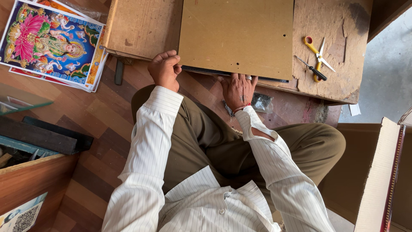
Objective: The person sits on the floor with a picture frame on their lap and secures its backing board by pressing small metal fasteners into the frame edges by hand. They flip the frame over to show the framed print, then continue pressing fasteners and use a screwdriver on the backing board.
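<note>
A brown backing board (pixel 237 36) lies on a low worn wooden worktable (pixel 339 47), on top of a dark frame whose edge shows along the near side. My left hand (pixel 165 68) is curled at the board's near left corner, fingers closed against its edge. My right hand (pixel 238 89), with a ring and a red wrist thread, grips the near edge of the board and frame, fingertips hidden under it. I sit cross-legged on the floor in a striped white shirt and olive trousers.
Yellow-handled scissors (pixel 316 52) and a small dark-handled tool (pixel 312 69) lie on the table's right part. A stack of colourful prints (pixel 51 43) rests on the wooden floor at left. A wooden box (pixel 30 180) stands lower left, a cardboard box (pixel 377 172) lower right.
</note>
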